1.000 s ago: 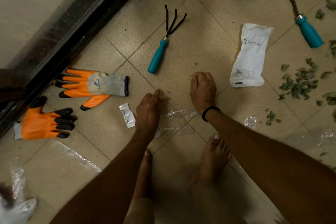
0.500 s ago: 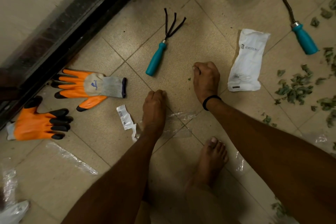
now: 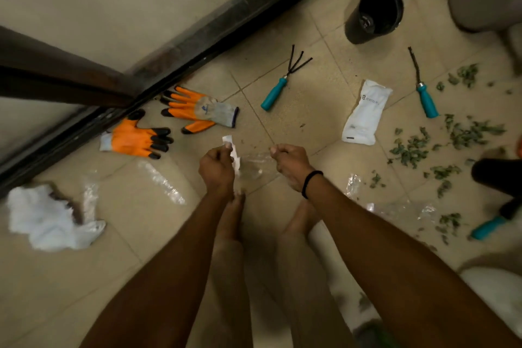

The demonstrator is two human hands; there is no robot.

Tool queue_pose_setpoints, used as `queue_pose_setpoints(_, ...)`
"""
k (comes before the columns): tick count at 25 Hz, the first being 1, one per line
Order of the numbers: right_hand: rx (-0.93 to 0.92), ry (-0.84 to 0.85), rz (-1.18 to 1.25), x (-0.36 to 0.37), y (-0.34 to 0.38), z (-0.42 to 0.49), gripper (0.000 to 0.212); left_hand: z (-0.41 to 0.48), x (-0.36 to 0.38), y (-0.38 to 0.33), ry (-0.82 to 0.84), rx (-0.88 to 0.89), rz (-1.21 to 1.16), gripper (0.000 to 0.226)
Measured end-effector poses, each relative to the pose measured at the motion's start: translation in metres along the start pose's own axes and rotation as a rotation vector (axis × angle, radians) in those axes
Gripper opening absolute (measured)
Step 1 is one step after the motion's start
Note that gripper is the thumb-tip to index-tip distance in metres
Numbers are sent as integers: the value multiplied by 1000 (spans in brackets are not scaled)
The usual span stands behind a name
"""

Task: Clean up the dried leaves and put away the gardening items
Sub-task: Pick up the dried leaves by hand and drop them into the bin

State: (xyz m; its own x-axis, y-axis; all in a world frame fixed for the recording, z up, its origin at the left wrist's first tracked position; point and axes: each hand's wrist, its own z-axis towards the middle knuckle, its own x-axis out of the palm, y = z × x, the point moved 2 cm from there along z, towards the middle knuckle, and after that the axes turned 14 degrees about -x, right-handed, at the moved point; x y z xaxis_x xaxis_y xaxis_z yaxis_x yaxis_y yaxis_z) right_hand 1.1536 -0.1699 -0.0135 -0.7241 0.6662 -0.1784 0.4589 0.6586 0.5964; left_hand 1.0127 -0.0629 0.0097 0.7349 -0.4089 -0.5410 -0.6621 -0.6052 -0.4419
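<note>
Two bare feet (image 3: 230, 220) stand on the beige tiled floor (image 3: 141, 248), with both forearms reaching out over them. Just ahead, the left hand (image 3: 216, 169) and right hand (image 3: 291, 164) hold a clear plastic wrapper (image 3: 254, 162) stretched between them above the tiles. The left fingers (image 3: 219, 151) are curled and pinch the end that carries a white label. The right fingers (image 3: 278, 150) are curled and pinch the other edge.

More clear plastic scraps (image 3: 161, 178) lie to either side, and a crumpled white bag (image 3: 48, 217) sits far left. At the right edge a teal handle (image 3: 488, 227) lies among dried leaves (image 3: 418, 147), which are grey-green, curled and scattered loosely over the right-hand tiles.

Beyond the hands, two orange gloves (image 3: 195, 109) with black fingertips lie flat near the door track. A hand rake (image 3: 278, 87) with a teal grip and three dark prongs lies mid-floor. A white pouch (image 3: 364, 113) rests between it and a second teal-handled tool (image 3: 425, 93). Farthest off, a black pot (image 3: 378, 13) stands upright, and a dark door frame (image 3: 197, 45) runs diagonally along the floor's edge.
</note>
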Motion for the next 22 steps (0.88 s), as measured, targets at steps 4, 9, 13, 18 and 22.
queue_pose_setpoints(4, 14, 81, 125, 46, 67, -83, 7, -49, -91, -27, -42, -145, -166, 34)
queue_pose_setpoints(9, 67, 289, 152, 122, 123, -163, 15, -74, -190, -19, -29, -362, -577, 45)
queue_pose_setpoints(13, 99, 465, 163, 185, 129, -239, 15, -105, -270, 12, -22, -510, -1021, 38)
queue_pose_setpoints(18, 166, 729, 26, 274, 72, -333, 13, -128, -385, 101, -113, -546, -1317, 37)
queue_pose_setpoints(22, 232, 799, -105, 368, 3, -409, 13, -128, -479, 207, -226, -616, -1497, 38)
